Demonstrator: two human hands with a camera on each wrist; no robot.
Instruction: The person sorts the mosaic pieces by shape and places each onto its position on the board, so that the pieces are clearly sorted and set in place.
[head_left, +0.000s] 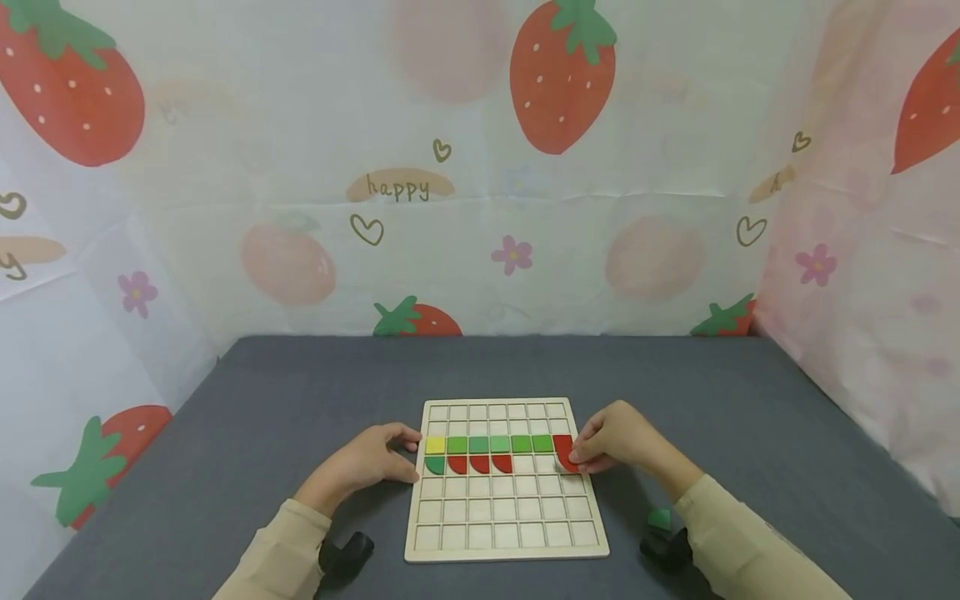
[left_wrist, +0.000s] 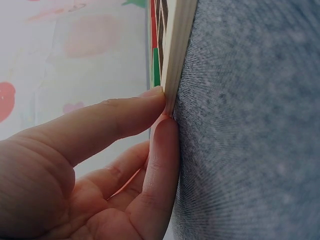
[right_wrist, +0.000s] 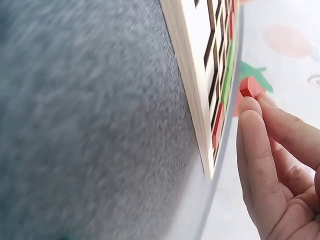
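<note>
A wooden grid board lies on the table in front of me. Its filled row runs from a yellow square through several green squares to a red square. Below them sit a green quarter-circle piece and three red quarter-circle pieces. My right hand pinches a small red piece between thumb and fingers. In the right wrist view it is raised above the board. My left hand rests its fingertips against the board's left edge, fingers extended.
A small green piece lies near the right forearm. Black wrist straps show below both wrists. Dark grey cloth covers the table, and a strawberry-printed curtain hangs behind and at both sides.
</note>
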